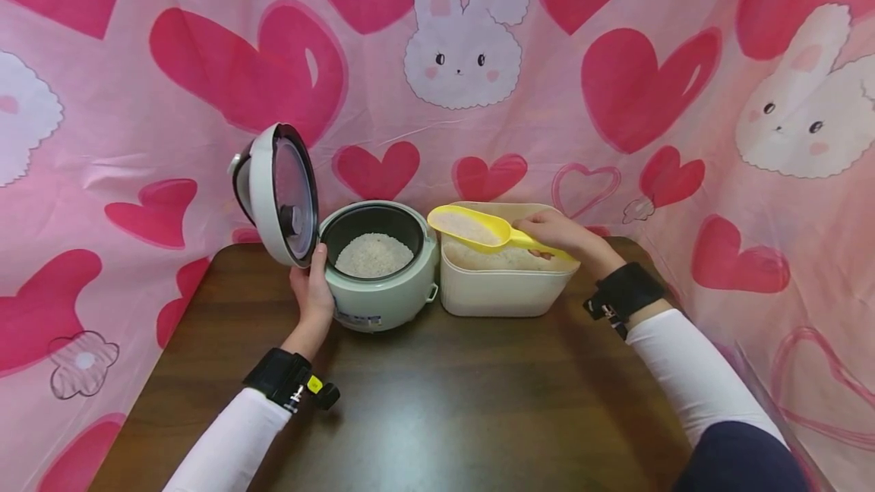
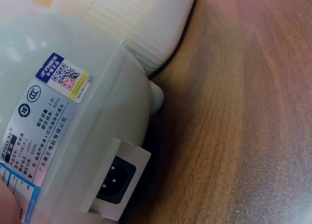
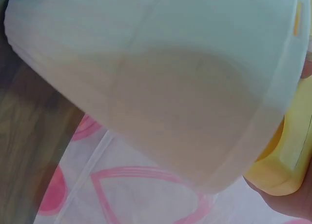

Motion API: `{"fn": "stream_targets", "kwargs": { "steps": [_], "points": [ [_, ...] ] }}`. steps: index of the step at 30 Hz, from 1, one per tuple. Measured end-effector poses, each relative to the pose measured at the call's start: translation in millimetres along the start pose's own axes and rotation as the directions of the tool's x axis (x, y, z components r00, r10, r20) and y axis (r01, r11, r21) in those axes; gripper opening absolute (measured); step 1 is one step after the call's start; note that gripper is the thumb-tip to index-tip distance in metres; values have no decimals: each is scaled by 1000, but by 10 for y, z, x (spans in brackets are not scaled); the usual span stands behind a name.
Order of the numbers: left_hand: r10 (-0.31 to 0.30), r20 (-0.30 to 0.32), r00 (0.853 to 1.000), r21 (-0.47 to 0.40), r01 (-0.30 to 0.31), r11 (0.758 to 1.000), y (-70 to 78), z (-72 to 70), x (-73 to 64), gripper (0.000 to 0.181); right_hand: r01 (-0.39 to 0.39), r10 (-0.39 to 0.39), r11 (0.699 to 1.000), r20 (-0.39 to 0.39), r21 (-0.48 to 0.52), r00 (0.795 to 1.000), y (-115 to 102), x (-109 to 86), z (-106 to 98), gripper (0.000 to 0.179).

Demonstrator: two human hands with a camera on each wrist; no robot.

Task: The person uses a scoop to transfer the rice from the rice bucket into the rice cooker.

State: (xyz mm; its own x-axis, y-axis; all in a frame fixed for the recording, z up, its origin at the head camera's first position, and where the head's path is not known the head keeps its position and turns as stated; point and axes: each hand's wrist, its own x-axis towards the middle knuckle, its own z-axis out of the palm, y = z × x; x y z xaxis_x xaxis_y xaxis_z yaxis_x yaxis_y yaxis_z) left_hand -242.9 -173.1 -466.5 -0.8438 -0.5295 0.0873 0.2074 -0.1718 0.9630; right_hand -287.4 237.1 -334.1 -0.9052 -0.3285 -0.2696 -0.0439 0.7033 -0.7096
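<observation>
My right hand (image 1: pixel 552 228) grips the handle of a yellow scoop (image 1: pixel 503 232), which is heaped with rice (image 1: pixel 465 226) and sits over a cream rice bin (image 1: pixel 502 294). In the right wrist view the scoop handle (image 3: pixel 280 177) shows beside the bin wall (image 3: pixel 170 87). Left of the bin stands a pale green rice cooker (image 1: pixel 383 302), its lid (image 1: pixel 294 196) raised and white rice (image 1: pixel 374 255) in its dark pot. Against the cooker's left side rests my left hand (image 1: pixel 314 291), thumb up near the rim. Its other fingers are partly hidden.
Cooker and bin stand side by side at the back of a brown wooden table (image 1: pixel 410 416). A pink cloth (image 1: pixel 383 112) with hearts and rabbits hangs behind and at both sides. The cooker's power socket (image 2: pixel 117 180) faces left, with no cord in it.
</observation>
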Motion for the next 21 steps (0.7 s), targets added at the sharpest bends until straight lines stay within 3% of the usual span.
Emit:
{"fn": "stream_targets", "kwargs": {
  "steps": [8,16,21],
  "points": [
    [-18,13,1000,14,18,1000,7,-21,-5,52,9,-9,999,13,-41,1000,-187,39,10,43],
    [-8,23,1000,28,7,1000,-10,-28,7,56,82,-83,979,0,-189,997,-539,153,38,33],
    [-1,34,999,21,0,1000,-9,-32,19,55,65,-72,946,-11,-317,997,-784,191,55,43]
  ]
}}
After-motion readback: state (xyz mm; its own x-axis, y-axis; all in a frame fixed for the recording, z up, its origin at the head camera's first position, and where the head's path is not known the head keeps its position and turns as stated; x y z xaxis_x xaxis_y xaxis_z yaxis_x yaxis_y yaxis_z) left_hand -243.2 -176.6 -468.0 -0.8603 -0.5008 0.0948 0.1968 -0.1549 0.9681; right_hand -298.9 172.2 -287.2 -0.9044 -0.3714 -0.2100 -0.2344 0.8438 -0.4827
